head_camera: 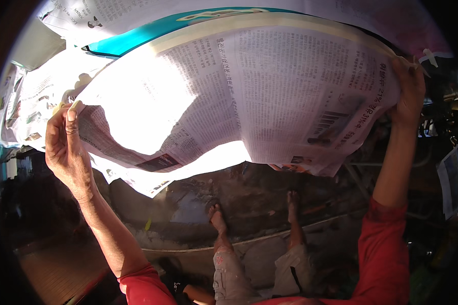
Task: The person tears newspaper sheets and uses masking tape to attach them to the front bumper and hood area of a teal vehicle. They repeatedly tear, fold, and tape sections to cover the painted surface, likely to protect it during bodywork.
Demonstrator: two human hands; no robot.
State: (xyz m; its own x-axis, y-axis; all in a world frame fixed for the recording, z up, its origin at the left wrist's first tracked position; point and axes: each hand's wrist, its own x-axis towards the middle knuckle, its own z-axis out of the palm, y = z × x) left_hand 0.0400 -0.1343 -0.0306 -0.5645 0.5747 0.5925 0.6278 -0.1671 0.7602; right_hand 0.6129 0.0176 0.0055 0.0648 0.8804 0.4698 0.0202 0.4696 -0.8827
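Note:
A wide newspaper sheet spreads between my two hands, its lower edge sagging in a wave. Along its top edge runs a pale strip of what looks like masking tape. At the left corner my left hand pinches the taped edge between thumb and fingers. My right hand grips the opposite upper corner, where some fingers are hidden. Strong sunlight washes out the print on the sheet's left part. Just beyond the sheet shows a turquoise surface with a dark border and a cream design.
More newspaper covers the area beyond the turquoise surface, with further printed sheets at the left. A sheet of paper hangs at the far right. Below are my feet on dark, wet-looking ground, with a pale ledge line behind them.

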